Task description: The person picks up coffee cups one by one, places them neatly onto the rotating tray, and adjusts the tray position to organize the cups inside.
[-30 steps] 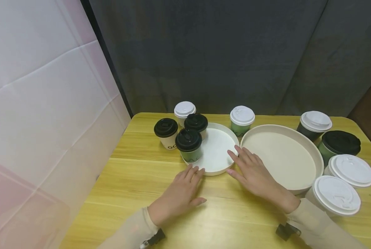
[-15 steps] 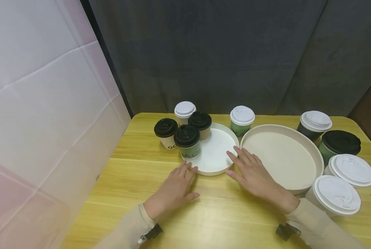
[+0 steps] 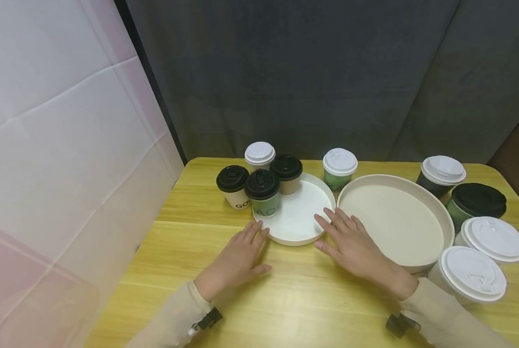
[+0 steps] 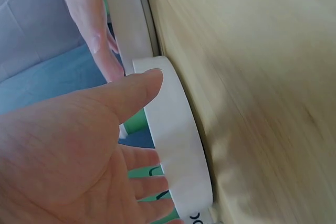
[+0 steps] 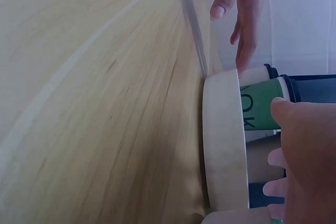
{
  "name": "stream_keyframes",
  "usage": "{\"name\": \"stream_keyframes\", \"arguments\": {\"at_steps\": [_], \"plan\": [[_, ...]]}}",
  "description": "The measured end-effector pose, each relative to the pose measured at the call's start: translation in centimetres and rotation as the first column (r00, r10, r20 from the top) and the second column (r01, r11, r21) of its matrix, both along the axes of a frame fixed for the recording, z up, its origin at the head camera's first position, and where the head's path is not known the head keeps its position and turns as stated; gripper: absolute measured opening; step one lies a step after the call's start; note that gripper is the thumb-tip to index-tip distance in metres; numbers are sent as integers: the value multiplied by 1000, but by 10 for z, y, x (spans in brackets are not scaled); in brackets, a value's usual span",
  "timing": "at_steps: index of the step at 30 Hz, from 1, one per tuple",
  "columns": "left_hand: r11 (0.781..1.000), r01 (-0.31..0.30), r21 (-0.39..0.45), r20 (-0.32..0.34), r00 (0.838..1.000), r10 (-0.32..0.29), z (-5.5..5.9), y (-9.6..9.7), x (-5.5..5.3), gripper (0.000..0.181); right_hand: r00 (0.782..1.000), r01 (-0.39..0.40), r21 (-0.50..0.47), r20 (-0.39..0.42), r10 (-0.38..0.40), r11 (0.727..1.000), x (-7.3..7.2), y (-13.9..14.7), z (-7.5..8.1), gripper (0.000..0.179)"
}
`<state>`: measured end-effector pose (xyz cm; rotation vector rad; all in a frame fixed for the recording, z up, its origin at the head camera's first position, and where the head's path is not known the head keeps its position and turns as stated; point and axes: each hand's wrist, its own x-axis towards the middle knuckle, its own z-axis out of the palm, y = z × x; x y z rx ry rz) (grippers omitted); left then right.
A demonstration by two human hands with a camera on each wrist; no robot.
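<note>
- White tray [image 3: 301, 218]: on table [image 3: 304, 295], green cup [image 3: 265, 207] at nine o'clock, brown cup [image 3: 289, 186] at eleven.
- Left hand [image 3: 236, 256]: grip loosely spread, empty, at seven.
- Right hand [image 3: 356, 247]: grip loosely spread, empty, at four.

Smooth wood-grain table [image 3: 311, 299], matt trays [image 3: 298, 212], glossy plastic-looking lids [image 3: 262, 183]

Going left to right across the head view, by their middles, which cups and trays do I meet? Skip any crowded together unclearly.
GO cup, white tray, white-lidded green cup, beige tray, dark cup.
</note>
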<state>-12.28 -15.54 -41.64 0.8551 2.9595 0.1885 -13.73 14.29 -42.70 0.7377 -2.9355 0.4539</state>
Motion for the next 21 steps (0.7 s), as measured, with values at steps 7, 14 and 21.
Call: {"name": "stream_keyframes", "arguments": {"at_steps": [7,14,21], "plan": [[1000,-9,10,32,999,9,1,-6,-6,86,1000,-9,25,-5,9,1000,2,-1,-1,65],[999,-31,17,50,998,30,2,-11,-12,85,1000,-14,22,-1,14,1000,3,-2,-1,64],[999,-41,10,75,996,40,2,-14,-15,85,1000,-17,26,-3,17,1000,4,-1,-1,64]]}}
